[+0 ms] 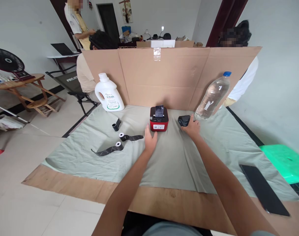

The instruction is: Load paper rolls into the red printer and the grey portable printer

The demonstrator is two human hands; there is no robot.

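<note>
A small red and black label printer (159, 124) stands mid-table, with a dark paper strip (159, 110) sticking up from its top. My left hand (150, 140) is at the printer's front left corner, thumb and fingers apart, holding nothing. My right hand (192, 127) grips a small black device (183, 120) lying on the cloth to the right of the printer. What kind of device it is, I cannot tell. Left of the printer lie two partly unrolled dark paper rolls, a nearer one (119, 146) and a farther one (122, 136), plus a short dark curled roll (116, 125).
A cardboard screen (161, 78) closes off the far side. Before it stand a white jug (109, 95) and a tilted clear bottle (212, 96). A black phone (265, 190) lies at right, beside a green stool (286, 160). People are beyond the cardboard.
</note>
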